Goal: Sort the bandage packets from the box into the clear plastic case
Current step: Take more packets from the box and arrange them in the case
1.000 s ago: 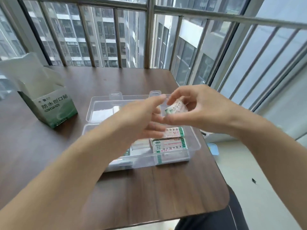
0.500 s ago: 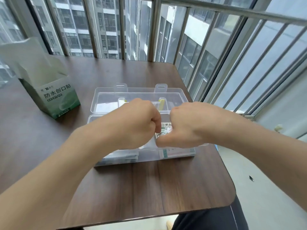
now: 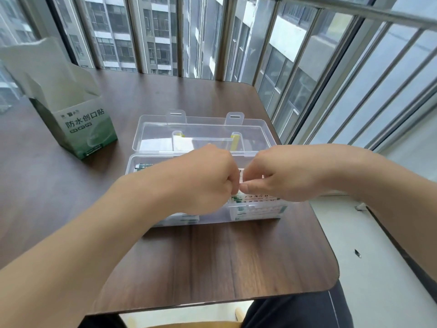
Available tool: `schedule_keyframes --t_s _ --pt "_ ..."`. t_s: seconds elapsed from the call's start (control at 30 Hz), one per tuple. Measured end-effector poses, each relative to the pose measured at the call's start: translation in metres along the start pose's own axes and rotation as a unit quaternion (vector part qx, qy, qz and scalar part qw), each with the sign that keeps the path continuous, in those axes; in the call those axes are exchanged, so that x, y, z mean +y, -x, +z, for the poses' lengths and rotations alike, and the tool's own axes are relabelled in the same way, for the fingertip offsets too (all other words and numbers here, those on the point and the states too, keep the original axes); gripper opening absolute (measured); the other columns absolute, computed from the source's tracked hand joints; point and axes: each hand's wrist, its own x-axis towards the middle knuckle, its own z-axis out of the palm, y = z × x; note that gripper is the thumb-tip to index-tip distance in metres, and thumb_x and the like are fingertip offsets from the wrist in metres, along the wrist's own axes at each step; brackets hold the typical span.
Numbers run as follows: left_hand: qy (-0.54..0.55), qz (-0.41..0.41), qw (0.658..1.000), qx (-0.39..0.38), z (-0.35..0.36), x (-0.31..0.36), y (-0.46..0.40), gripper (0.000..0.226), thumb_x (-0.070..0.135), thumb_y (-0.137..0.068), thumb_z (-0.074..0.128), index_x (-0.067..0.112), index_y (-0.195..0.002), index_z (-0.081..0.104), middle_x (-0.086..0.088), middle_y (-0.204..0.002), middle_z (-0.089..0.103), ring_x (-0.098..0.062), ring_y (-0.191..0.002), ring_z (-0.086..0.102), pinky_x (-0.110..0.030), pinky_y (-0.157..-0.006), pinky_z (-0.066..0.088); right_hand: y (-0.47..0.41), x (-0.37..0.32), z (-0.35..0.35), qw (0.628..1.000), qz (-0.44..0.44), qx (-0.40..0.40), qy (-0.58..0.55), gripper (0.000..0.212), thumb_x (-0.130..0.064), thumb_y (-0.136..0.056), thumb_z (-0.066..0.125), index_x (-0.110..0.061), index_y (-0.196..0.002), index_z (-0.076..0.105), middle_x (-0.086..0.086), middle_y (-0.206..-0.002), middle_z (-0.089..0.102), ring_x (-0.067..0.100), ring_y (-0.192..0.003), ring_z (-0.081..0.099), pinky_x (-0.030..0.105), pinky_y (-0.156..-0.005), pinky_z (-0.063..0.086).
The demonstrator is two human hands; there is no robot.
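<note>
Bandage packets, raised above the case a second ago, now sit low between both hands' fingers, pinched inside the clear plastic case; placement looks nearly done. Box stands well left.

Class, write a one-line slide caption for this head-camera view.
Both hands, left hand and right hand, pinch a bandage packet over the open clear plastic case; box stands left.
</note>
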Motion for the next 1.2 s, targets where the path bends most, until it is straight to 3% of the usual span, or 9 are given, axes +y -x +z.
schedule_keyframes --t_s 0.13,0.23,0.37,0.47,0.6,0.7,0.83,1.03,1.2 --pt "-0.018 0.003 1.0 -0.017 0.001 0.002 -0.003 0.027 0.014 -0.094 0.05 0.018 -0.098 0.077 -0.004 -0.094 0.074 -0.026 -0.091 0.067 -0.042 -0.083 0.055 0.0 0.014 -0.003 0.998 -0.04 0.011 -0.044 0.017 -0.043 -0.098 0.056 -0.038 -0.105 0.071 -0.021 -0.085 0.065 0.004 -0.088 0.061 0.02 -0.07 0.047" --pt "-0.028 0.009 0.999 -0.021 0.001 0.005 -0.004 0.029 0.015 -0.093 0.048 0.019 -0.098 0.077 -0.003 -0.087 0.073 -0.024 -0.084 0.065 -0.041 -0.079 0.055 -0.003 0.022 -0.006 0.995 -0.072 0.011 -0.072 0.016 -0.037 -0.094 0.066 -0.04 -0.108 0.073 -0.028 -0.084 0.066 -0.001 -0.089 0.062 0.011 -0.067 0.044" --pt "-0.029 0.025 0.999 -0.015 0.001 0.005 -0.005 0.023 0.033 -0.093 0.058 0.019 -0.089 0.076 -0.001 -0.071 0.068 -0.021 -0.071 0.06 -0.034 -0.068 0.053 -0.009 0.028 -0.008 0.991 -0.1 0.009 -0.091 0.019 -0.035 -0.087 0.075 -0.034 -0.106 0.075 -0.021 -0.088 0.073 -0.001 -0.084 0.066 0.02 -0.077 0.052" --pt "-0.016 0.04 0.998 -0.038 -0.002 0.003 -0.01 0.024 0.045 -0.09 0.066 0.023 -0.089 0.077 0.008 -0.075 0.07 -0.008 -0.069 0.06 -0.026 -0.067 0.049 -0.011 0.03 -0.01 0.99 -0.105 0.007 -0.096 0.022 -0.032 -0.08 0.082 -0.035 -0.101 0.075 -0.023 -0.084 0.072 -0.003 -0.079 0.066 0.013 -0.067 0.049" --pt "-0.042 0.05 0.996 -0.064 -0.008 0.003 -0.021 0.017 0.039 -0.087 0.073 0.024 -0.094 0.077 0.015 -0.081 0.069 0.0 -0.068 0.06 -0.018 -0.067 0.048 -0.014 0.029 -0.015 0.991 -0.108 0.014 -0.077 0.023 -0.031 -0.074 0.087 -0.035 -0.091 0.074 -0.024 -0.077 0.07 -0.007 -0.068 0.063 0.008 -0.057 0.046" --pt "-0.047 0.059 0.994 -0.084 -0.011 0.007 -0.029 0.013 0.036 -0.085 0.077 0.025 -0.092 0.077 0.03 -0.064 0.062 0.012 -0.064 0.055 -0.003 -0.056 0.039 -0.016 0.025 -0.016 0.992 -0.111 0.016 -0.05 0.023 -0.026 -0.072 0.089 -0.033 -0.084 0.07 -0.024 -0.066 0.066 -0.011 -0.056 0.058 0.004 -0.046 0.037" --pt "-0.051 0.075 0.991 -0.097 -0.009 0.008 -0.034 0.01 0.03 -0.081 0.079 0.026 -0.09 0.077 0.052 -0.053 0.044 0.025 -0.061 0.048 0.002 -0.058 0.036 -0.018 0.024 -0.013 0.994 -0.109 0.003 -0.007 0.026 -0.032 -0.069 0.089 -0.029 -0.09 0.073 -0.021 -0.074 0.07 -0.01 -0.06 0.06 0.005 -0.05 0.041" --pt "-0.058 0.086 0.992 -0.071 0.001 0.008 -0.03 0.008 0.03 -0.077 0.081 0.027 -0.083 0.077 0.029 -0.06 0.06 0.005 -0.061 0.055 -0.016 -0.069 0.048 -0.017 0.026 0.0 0.991 -0.127 0.047 -0.002 0.02 -0.022 -0.07 0.082 -0.026 -0.088 0.075 -0.016 -0.07 0.069 -0.005 -0.059 0.06 0.01 -0.053 0.044" --pt "-0.075 0.075 0.992 -0.065 0.001 0.01 -0.025 0.012 0.026 -0.085 0.074 0.025 -0.096 0.077 0.02 -0.075 0.06 0.0 -0.065 0.052 -0.011 -0.063 0.039 -0.019 0.031 -0.001 0.988 -0.142 0.058 -0.008 0.024 -0.024 -0.076 0.084 -0.027 -0.099 0.077 -0.019 -0.075 0.069 -0.008 -0.061 0.059 0.007 -0.056 0.042"
